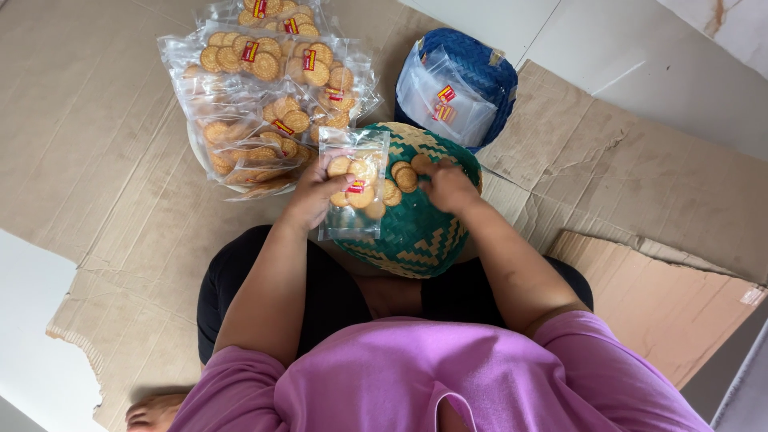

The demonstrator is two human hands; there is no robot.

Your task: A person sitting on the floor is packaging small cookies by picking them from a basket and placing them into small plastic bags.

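**Biscuits going into a clear bag over a woven tray**

At the centre of the frame, a clear plastic bag (pixel 353 192) partly filled with round biscuits is gripped by the left hand (pixel 312 192). Just to its right, the right hand (pixel 448 188) pinches loose biscuits (pixel 404 178) lying on a green and tan woven tray (pixel 420 240). A pile of filled bags (pixel 264 104) sits in the upper left. A blue basket (pixel 480 72) of empty bags stands at upper centre. Flattened cardboard (pixel 104 160) covers the floor.
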